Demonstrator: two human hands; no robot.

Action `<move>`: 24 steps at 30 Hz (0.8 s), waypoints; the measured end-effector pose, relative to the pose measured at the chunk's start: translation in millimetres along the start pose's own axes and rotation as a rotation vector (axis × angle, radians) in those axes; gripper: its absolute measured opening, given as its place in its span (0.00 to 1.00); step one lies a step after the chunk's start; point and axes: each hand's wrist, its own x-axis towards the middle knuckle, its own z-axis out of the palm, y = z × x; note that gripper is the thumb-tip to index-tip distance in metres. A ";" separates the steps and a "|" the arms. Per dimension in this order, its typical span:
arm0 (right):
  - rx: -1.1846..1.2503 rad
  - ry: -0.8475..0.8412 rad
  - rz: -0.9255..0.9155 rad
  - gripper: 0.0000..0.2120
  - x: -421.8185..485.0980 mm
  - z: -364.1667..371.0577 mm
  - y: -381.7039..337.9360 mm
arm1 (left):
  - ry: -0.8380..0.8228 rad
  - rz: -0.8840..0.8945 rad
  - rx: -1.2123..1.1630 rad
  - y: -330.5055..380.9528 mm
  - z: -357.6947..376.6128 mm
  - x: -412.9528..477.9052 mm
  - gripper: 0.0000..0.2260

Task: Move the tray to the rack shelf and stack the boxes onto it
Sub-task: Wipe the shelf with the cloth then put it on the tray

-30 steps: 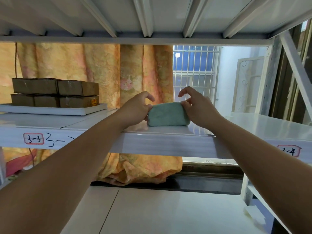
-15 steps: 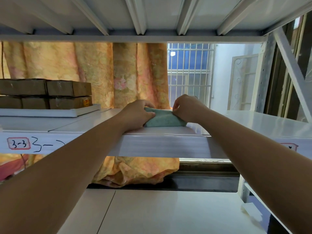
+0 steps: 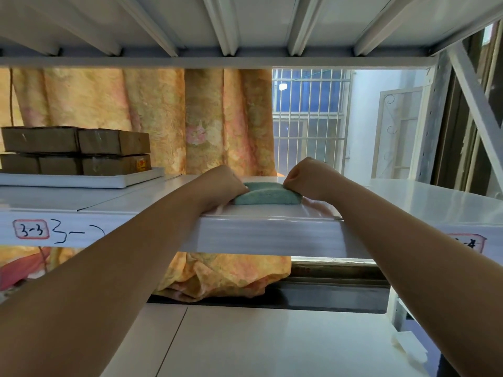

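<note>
The white tray point(image 3: 81, 181) sits on the rack shelf point(image 3: 422, 202) at its left end, with brown boxes point(image 3: 79, 151) stacked on it in two layers; the top layer's right box reaches near the tray's right edge. Tray and boxes lie well apart from both hands, off to their left. Bare shelf runs between the tray's right edge and the left hand point(image 3: 221, 183), and more open shelf stretches to the right of the right hand point(image 3: 307, 175) as far as the rack's upright. Both hands rest near the shelf's front edge, curled closed on the two ends of a green folded cloth point(image 3: 268, 197) that lies flat on the shelf between them; the fingers themselves are tucked out of sight. The front lip of the shelf carries a label point(image 3: 31, 229) reading 3-3. Behind the rack hang an orange curtain point(image 3: 152, 118) and a barred window point(image 3: 310, 118).
</note>
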 end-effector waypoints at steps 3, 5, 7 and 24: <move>0.068 -0.012 -0.033 0.28 -11.6 -4.4 4.3 | -0.067 -0.010 0.038 -0.3 -4.6 1.5 0.11; 0.162 -0.070 -0.056 0.24 -18.6 -8.0 2.7 | -0.119 -0.030 0.094 2.7 -8.9 4.3 0.15; 0.325 -0.125 -0.059 0.15 -23.7 -12.0 -1.6 | -0.159 -0.048 0.140 7.3 -12.2 7.3 0.17; 0.313 -0.064 -0.373 0.17 -0.3 -11.8 -38.4 | 0.110 0.096 -0.020 -10.9 -31.8 -9.3 0.14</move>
